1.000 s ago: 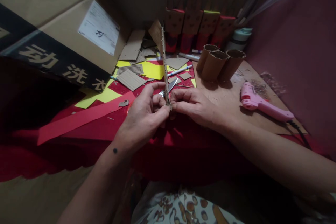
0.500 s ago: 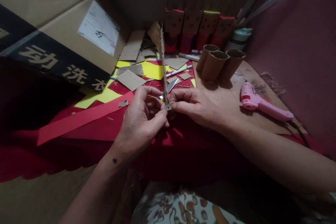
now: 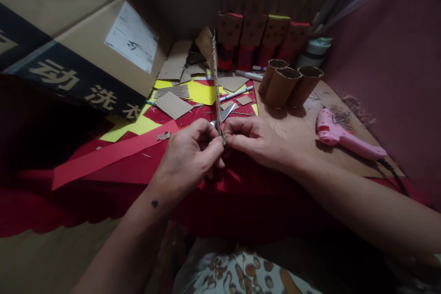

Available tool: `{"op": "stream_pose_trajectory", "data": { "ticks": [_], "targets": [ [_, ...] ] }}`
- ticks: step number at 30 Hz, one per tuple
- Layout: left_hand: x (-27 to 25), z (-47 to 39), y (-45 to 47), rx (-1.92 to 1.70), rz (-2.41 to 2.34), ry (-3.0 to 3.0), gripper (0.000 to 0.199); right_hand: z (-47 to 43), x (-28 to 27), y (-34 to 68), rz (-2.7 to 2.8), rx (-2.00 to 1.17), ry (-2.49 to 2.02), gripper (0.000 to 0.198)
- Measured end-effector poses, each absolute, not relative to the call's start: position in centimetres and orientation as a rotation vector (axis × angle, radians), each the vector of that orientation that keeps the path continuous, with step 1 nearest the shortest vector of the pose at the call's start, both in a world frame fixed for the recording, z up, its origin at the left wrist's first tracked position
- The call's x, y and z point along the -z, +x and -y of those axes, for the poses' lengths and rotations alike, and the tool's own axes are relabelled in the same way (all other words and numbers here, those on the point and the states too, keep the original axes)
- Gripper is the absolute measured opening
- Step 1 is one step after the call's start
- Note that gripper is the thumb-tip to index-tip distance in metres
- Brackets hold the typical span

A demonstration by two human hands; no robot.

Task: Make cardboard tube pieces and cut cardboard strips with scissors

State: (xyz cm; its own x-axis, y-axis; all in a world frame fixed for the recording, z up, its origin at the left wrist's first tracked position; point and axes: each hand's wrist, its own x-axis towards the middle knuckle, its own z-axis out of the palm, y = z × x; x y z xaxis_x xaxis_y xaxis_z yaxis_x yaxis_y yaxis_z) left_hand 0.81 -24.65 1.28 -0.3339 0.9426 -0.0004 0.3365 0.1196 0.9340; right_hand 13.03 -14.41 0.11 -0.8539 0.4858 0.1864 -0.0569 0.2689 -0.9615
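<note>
A strip of corrugated cardboard stands on edge, pointing away from me, its far end bent to the left. My left hand pinches its near end from the left, thumb and fingers closed on it. From the other side my right hand grips the same end with thumb and forefinger. Just beyond my fingers lie scissors, their blade showing right of the strip and the handles mostly hidden behind my left hand. A red paper strip lies left of my left hand.
A big cardboard box fills the left. Cardboard scraps, yellow paper and a pen lie behind my hands. To the right are cardboard tubes, a pink glue gun and a bottle. Cardboard figures stand behind.
My left hand has shifted slightly right, and its fingers have closed in at the strip's near end. My right hand keeps its pinch there.
</note>
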Motion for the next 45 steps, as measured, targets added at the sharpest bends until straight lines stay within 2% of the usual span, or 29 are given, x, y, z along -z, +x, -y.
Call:
{"op": "stream_pose_trajectory", "data": {
  "ticks": [7, 14, 22, 29, 34, 37, 45],
  "targets": [
    [-0.8, 24.5, 0.7, -1.186, -1.873, 1.405, 0.013, 14.4, 0.1, 12.8, 1.995, -1.775, -0.288, 0.022],
    [-0.3, 24.6, 0.9, -1.225, -1.921, 1.412, 0.015, 14.5, -0.1, 12.5, 2.072, -1.641, -0.317, 0.026],
    [-0.3, 24.6, 1.2, -1.245, -1.928, 1.290, 0.013, 14.6, 0.4, 12.2, 1.968, -1.756, -0.542, 0.016],
    [-0.6, 24.3, 0.8, -1.144, -2.127, 1.489, 0.010, 14.5, 0.6, 12.2, 2.019, -1.697, -0.439, 0.019],
    [-1.1, 24.1, 1.3, -1.083, -2.267, 1.679, 0.013, 14.5, 0.8, 12.1, 2.083, -1.306, -0.566, 0.012],
    [-1.1, 24.1, 1.5, -1.058, -2.291, 1.745, 0.016, 14.3, 0.6, 12.1, 2.139, -1.199, -0.619, 0.005],
    [-1.1, 23.7, 1.4, -0.987, -2.301, 1.918, 0.022, 14.0, -0.6, 12.3, 2.302, -0.944, -0.689, 0.017]
  ]
}}
